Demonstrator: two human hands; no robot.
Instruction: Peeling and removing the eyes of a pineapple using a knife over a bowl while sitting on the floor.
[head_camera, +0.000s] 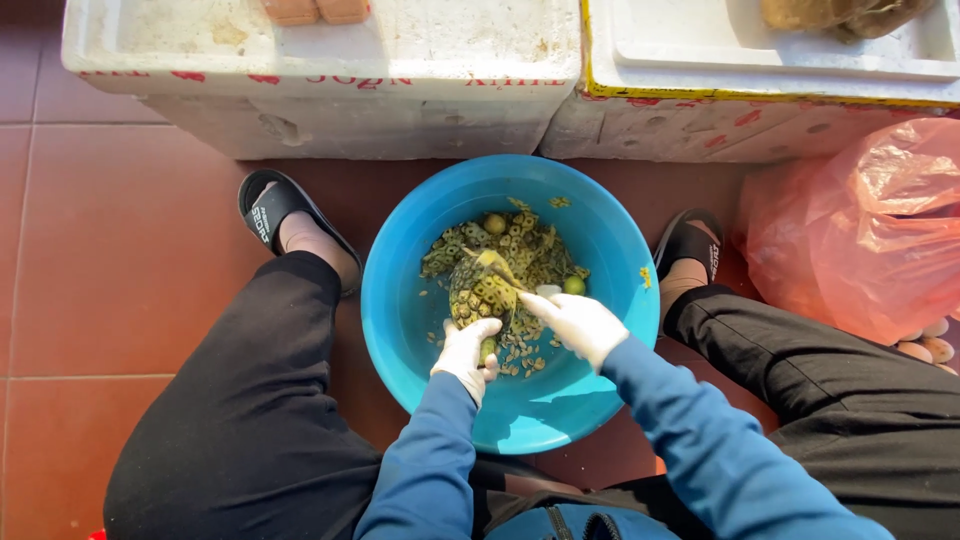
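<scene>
Blue basin (420, 330), yellow-green diamond-patterned pineapple (480, 288) — white gloves, blue sleeves (700, 430), pink bag (860, 230).

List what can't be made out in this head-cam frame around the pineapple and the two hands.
- Tool in the right hand: head view, mostly covered by the glove, too small to identify.
- Pineapple base: hidden by the left hand.
- Basin near rim: covered by both sleeves.
- Pink bag contents: film too cloudy, bag cut off by the right edge.
- Item on the right foam box: cropped by the top edge.
</scene>
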